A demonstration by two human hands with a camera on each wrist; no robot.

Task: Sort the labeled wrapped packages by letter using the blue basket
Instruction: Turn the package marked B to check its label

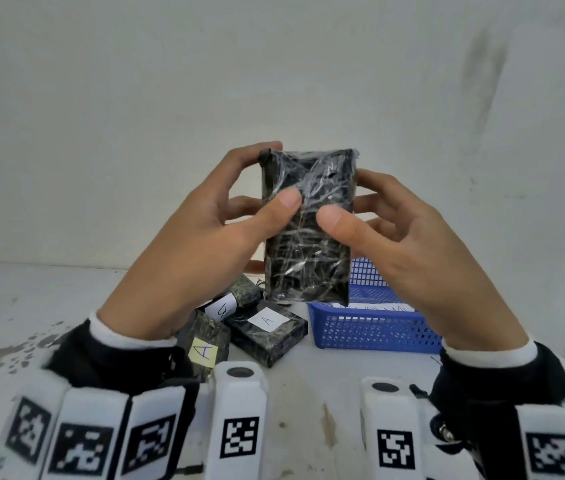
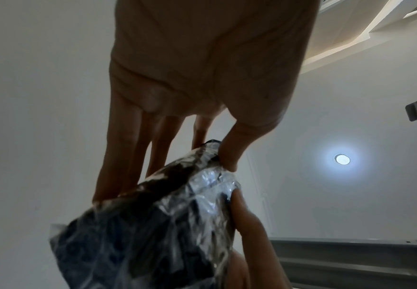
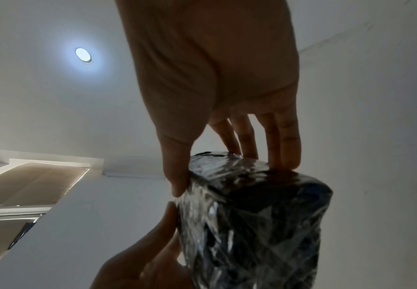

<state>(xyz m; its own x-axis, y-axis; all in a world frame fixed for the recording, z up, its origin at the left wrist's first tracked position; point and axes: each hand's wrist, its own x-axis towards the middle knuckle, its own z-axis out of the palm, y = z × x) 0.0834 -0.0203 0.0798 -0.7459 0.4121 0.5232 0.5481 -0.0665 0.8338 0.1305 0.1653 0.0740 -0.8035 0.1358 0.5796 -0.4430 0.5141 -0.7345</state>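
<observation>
Wrapped package [image 1: 308, 226], dark and sheathed in crinkled clear film, stood upright at the centre of the head view, raised above the tabletop [image 1: 49, 306] and clamped between both hands; the left hand [image 1: 198, 258] gripped its left side, thumb pressed on the near face and fingers curled round the far side; the right hand [image 1: 409, 251] mirrored this on the right side, its thumb just beside the left thumb; no label showed on the face turned to the camera. In the left wrist view the same package [image 2: 153, 224] filled the lower middle, with the left hand's fingers [image 2: 118, 160] along one face; in the right wrist view it [image 3: 252, 215] sat lower right, with the right hand's fingers [image 3: 284, 144] on its top edge.

Below the hands, in the lower middle of the head view, lay a cluster of other wrapped packages: one with a white label marked A [image 1: 269, 332]; one with a yellow label marked A [image 1: 204, 344], touching it on the left; behind them a third [image 1: 236, 299] with a white label, its letter hard to read. Right of the cluster stood the blue basket [image 1: 374, 332], with a strip of white paper inside it.
</observation>
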